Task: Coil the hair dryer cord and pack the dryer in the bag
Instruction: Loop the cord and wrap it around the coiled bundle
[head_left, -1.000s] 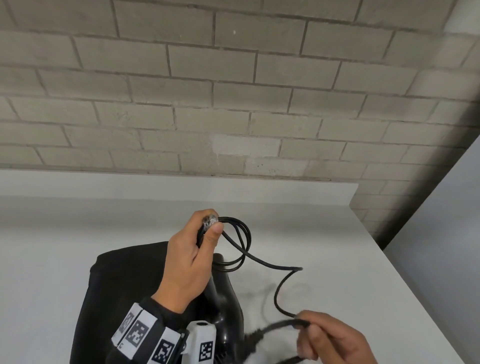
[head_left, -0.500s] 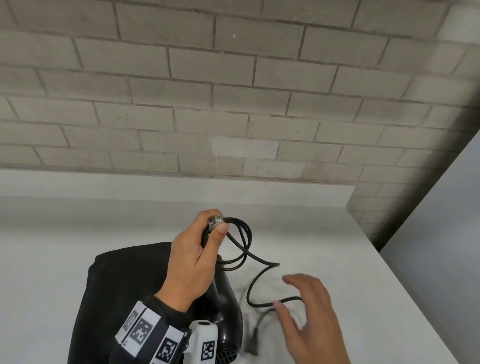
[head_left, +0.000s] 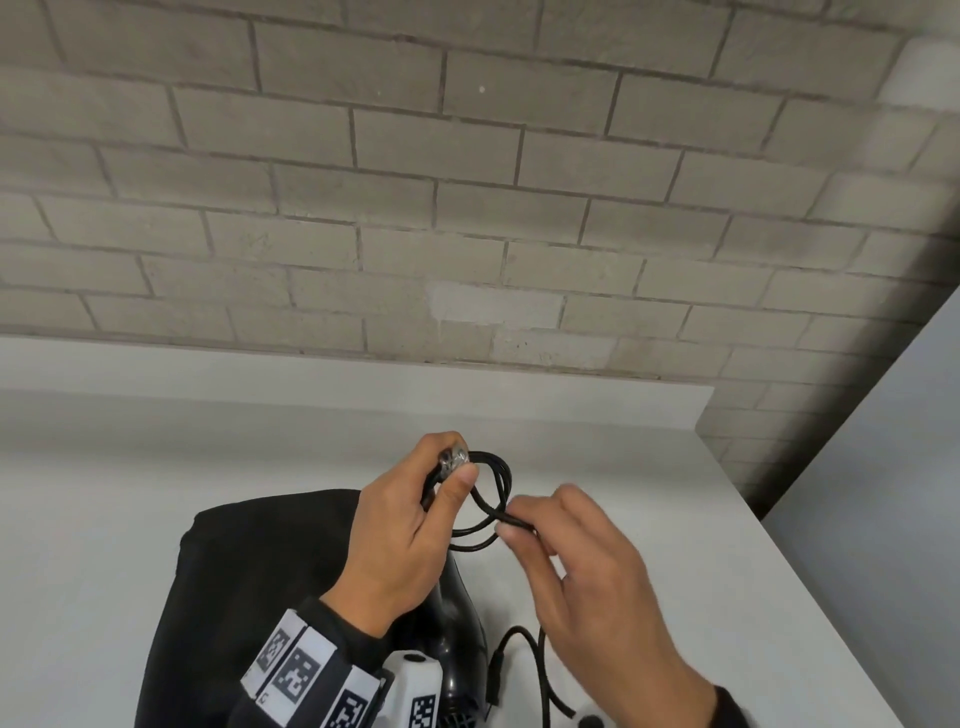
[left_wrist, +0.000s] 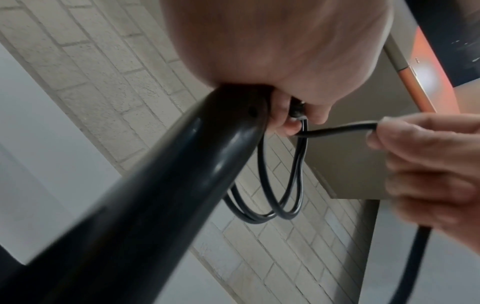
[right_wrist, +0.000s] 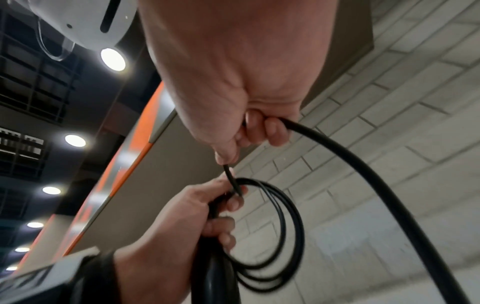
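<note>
My left hand grips the top of the black hair dryer's handle together with several loops of its black cord. The dryer's body stands below that hand, over the table. My right hand pinches the cord between thumb and forefinger right beside the coil. From the right hand the loose cord hangs down to the plug near the table. The black bag lies flat on the table behind and left of the dryer.
The white table runs to a brick wall at the back. Its right edge drops off beside a grey panel.
My right hand has risen from low over the table to the coil and now pinches the cord there. The left hand has kept its grip and place.
</note>
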